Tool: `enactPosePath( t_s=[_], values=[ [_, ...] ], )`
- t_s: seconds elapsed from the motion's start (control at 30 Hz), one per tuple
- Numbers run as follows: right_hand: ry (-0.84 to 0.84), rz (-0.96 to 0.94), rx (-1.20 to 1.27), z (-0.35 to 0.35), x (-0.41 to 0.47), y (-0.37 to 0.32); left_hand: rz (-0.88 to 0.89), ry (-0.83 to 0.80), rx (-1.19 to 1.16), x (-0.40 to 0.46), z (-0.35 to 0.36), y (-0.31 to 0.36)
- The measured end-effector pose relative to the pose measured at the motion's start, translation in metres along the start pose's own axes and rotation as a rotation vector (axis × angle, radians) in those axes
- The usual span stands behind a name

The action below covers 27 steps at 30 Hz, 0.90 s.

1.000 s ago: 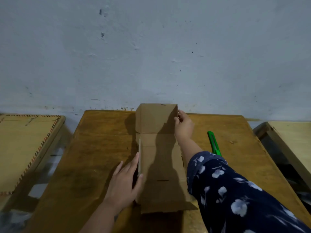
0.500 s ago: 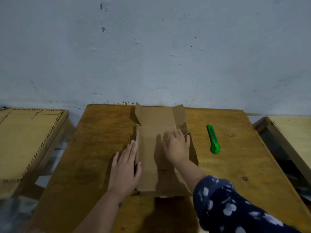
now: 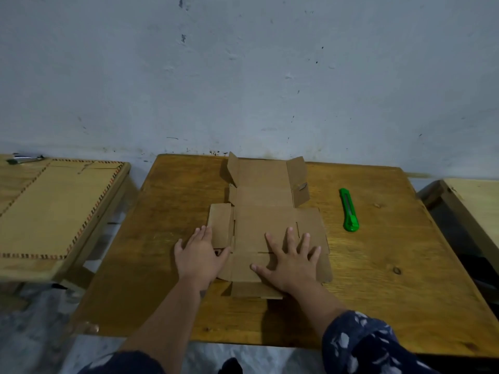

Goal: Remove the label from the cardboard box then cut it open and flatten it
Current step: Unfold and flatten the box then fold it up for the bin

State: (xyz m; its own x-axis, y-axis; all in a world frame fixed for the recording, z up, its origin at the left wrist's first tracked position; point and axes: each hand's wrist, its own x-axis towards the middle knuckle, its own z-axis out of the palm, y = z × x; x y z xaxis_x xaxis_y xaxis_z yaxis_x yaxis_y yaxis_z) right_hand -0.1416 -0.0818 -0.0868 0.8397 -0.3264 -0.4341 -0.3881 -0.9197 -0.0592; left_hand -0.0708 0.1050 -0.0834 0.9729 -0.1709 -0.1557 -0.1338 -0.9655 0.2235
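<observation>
The brown cardboard box (image 3: 266,201) lies unfolded and nearly flat on the wooden table (image 3: 378,279), with two small flaps at its far end still standing up. My left hand (image 3: 198,256) rests palm down on the box's left side flap, fingers together. On the near middle panel my right hand (image 3: 290,261) presses flat with its fingers spread. A green utility knife (image 3: 349,210) lies on the table to the right of the box, apart from both hands. No label shows on the cardboard.
A grey-blue wall (image 3: 243,76) rises just behind the table. A lower wooden table (image 3: 54,211) with a patterned border stands at the left, and another wooden surface (image 3: 475,201) at the right. Gaps to the floor separate them.
The box has gone from a half-standing shape to lying spread flat. My right hand came back from the far flap onto the near panel; my left hand shifted onto the left flap.
</observation>
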Motion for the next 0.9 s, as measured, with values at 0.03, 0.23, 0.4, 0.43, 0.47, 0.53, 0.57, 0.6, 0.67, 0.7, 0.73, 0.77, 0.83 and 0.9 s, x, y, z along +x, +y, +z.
enactPosePath(
  t_s=[0.03, 0.23, 0.4, 0.43, 0.47, 0.53, 0.57, 0.6, 0.67, 0.7, 0.73, 0.77, 0.83, 0.9],
  values=[
    [-0.002, -0.002, 0.002, 0.000, 0.000, 0.000, -0.007, 0.015, -0.011, 0.000, 0.000, 0.001],
    [-0.006, -0.025, 0.020, 0.001, -0.001, 0.001, -0.046, 0.210, -0.145, -0.007, -0.001, -0.006],
    [0.006, -0.047, 0.018, 0.003, -0.001, 0.003, -0.111, 0.243, -0.028, -0.005, -0.003, -0.029],
    [0.006, -0.045, 0.016, 0.003, -0.001, 0.003, -0.115, 0.223, -0.004, -0.004, -0.003, -0.033],
    [0.007, -0.043, 0.014, 0.004, 0.000, 0.003, -0.111, 0.196, 0.020, -0.003, -0.002, -0.037],
    [0.009, -0.036, 0.012, 0.005, 0.000, 0.003, -0.100, 0.130, 0.059, -0.001, 0.000, -0.042],
    [0.008, -0.033, 0.009, 0.006, 0.000, 0.003, -0.099, 0.096, 0.073, 0.000, 0.002, -0.044],
    [0.007, -0.032, 0.005, 0.006, 0.000, 0.003, -0.101, 0.066, 0.084, 0.001, 0.003, -0.046],
    [0.010, -0.029, -0.002, 0.007, 0.000, 0.003, -0.103, 0.018, 0.097, 0.003, 0.005, -0.049],
    [0.015, -0.026, -0.007, 0.008, 0.000, 0.003, -0.101, 0.000, 0.096, 0.003, 0.006, -0.049],
    [0.020, -0.025, -0.012, 0.007, 0.000, 0.003, -0.097, -0.010, 0.088, 0.004, 0.005, -0.049],
    [0.022, -0.025, -0.018, 0.006, -0.001, 0.004, -0.091, -0.005, 0.070, 0.004, 0.004, -0.047],
    [0.026, -0.027, -0.037, 0.002, -0.001, 0.003, -0.067, 0.033, 0.000, 0.005, -0.001, -0.038],
    [0.064, -0.011, -0.040, -0.006, 0.000, 0.001, -0.013, 0.072, -0.033, 0.009, -0.008, -0.022]
  ],
)
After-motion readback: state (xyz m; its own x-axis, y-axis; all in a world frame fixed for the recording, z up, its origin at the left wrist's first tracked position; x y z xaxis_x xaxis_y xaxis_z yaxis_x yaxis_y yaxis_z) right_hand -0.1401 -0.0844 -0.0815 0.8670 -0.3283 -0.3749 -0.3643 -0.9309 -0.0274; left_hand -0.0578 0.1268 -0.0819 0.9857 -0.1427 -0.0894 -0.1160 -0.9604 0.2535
